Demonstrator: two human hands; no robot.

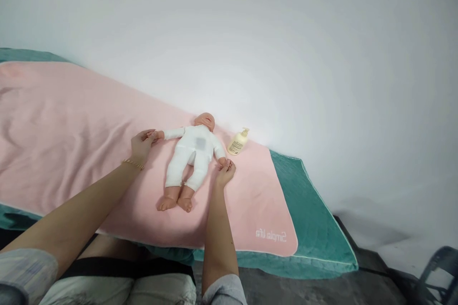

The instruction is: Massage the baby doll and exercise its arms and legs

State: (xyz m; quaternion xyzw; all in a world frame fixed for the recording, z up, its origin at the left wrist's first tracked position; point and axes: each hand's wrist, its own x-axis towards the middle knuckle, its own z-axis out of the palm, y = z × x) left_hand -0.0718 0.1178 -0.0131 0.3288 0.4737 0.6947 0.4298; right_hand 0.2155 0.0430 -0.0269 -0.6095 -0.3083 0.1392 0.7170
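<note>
your left hand (143,145) and right hand (225,173) each close fingers on one hand of the doll (193,152), which lies face up on the pink blanket (71,143) over a teal mattress (311,219) — white wall (250,33) behind, lotion bottle (238,142) just beside its arm.

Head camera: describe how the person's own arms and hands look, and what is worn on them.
Both hands are bare, without gloves. The left hand has a thin gold-coloured chain bracelet at the wrist; the right hand shows none. The forearms are uncovered; the pale grey left sleeve and right sleeve end near the elbows.
</note>
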